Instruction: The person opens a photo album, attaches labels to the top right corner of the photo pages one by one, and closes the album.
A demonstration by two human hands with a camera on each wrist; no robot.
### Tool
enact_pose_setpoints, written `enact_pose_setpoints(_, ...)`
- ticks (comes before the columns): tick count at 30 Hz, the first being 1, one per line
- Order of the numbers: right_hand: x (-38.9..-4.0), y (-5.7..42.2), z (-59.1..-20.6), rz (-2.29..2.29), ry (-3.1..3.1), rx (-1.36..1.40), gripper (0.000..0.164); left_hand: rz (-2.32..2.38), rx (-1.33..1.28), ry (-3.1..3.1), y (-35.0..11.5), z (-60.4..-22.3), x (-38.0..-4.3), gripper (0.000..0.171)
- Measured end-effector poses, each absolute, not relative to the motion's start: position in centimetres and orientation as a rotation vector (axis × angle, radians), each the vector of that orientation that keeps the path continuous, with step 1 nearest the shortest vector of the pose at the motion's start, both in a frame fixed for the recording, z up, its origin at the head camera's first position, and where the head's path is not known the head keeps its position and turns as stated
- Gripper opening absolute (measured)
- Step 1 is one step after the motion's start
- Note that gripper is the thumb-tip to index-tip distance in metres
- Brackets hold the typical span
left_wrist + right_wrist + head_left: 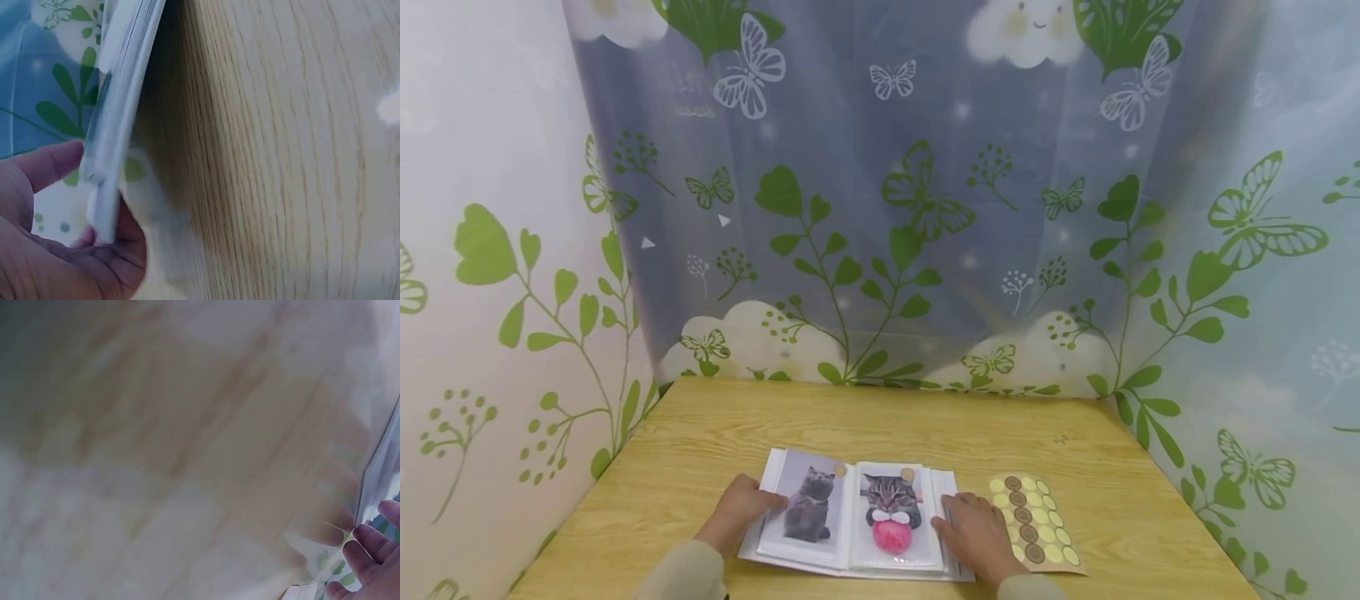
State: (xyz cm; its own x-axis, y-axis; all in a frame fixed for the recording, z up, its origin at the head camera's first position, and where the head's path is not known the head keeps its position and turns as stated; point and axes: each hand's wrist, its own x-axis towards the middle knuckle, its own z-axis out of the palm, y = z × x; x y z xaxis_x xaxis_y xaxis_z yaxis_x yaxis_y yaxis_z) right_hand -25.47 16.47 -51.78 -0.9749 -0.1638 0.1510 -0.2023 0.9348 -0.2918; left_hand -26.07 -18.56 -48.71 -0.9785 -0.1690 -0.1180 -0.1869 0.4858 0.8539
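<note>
A small white photo album (848,575) lies open on the table, with a clear sleeve on each page. Its left page holds a grey cat photo (811,504). On the right page is a tabby cat photo (891,500) with a pink fluffy ball. A small round sticker (839,471) marks the grey cat's page, and another sticker (907,473) is on the tabby's. My left hand (741,510) grips the album's left edge, thumb above and fingers beneath. My right hand (973,533) rests at the right edge with its fingers extended, touching the cover and page.
Just right of my right hand lies a sheet of round stickers (1052,533), cream ones and a column of brown ones. The wood-grain table (880,417) meets a patterned curtain (880,250) at the back, and similar curtains hang on both sides.
</note>
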Motion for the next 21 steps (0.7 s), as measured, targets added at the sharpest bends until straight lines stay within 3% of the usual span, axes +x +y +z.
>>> enact_pose_setpoints(7,-25.5,16.4,-51.8,0.493,-2.932,0.322,0.042,1.695,-0.28,2.678,-18.0,-47.8,-26.0,0.053)
enact_pose_setpoints(21,-25.6,15.7,-51.9,0.522,-2.959,0.28,0.044,1.896,-0.11,2.58,-13.9,-44.0,-25.9,0.047)
